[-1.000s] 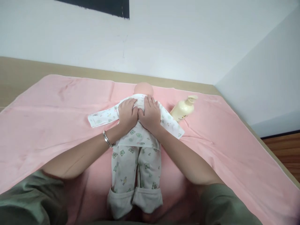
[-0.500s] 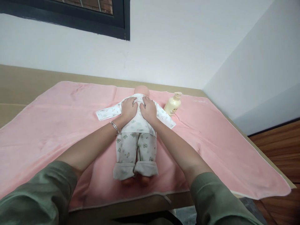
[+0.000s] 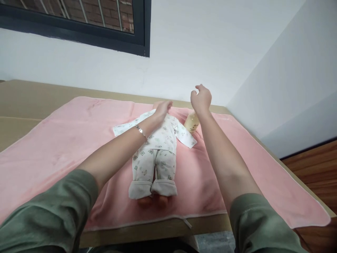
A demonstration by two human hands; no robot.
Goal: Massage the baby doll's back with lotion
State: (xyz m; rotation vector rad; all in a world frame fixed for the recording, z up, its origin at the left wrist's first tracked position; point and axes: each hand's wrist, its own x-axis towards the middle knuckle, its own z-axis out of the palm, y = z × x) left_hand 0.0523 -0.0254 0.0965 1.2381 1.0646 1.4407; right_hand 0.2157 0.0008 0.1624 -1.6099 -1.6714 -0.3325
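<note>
A baby doll in a white printed top (image 3: 160,135) and matching trousers (image 3: 165,167) with rolled cuffs lies face down, feet toward me. My left hand (image 3: 162,111) is at the doll's upper back and head end, fingers stretched out and tilted on its side; it holds nothing. Whether it touches the top is unclear. The doll's head (image 3: 156,105) is mostly hidden behind it. To the right, my right hand (image 3: 201,98) is raised over the pale yellow lotion bottle (image 3: 191,123), fingers loosely bent and apart. That wrist hides the bottle's upper part.
Under the doll and bottle spreads a pink blanket (image 3: 237,168) on a tan table (image 3: 28,95). The white wall (image 3: 205,45) with a dark-framed window (image 3: 143,38) stands behind. Wood-grain panelling (image 3: 313,168) is at the right.
My right hand has left the doll's back and moved right and up, over the bottle. My left hand has slid toward the doll's head and turned on its side.
</note>
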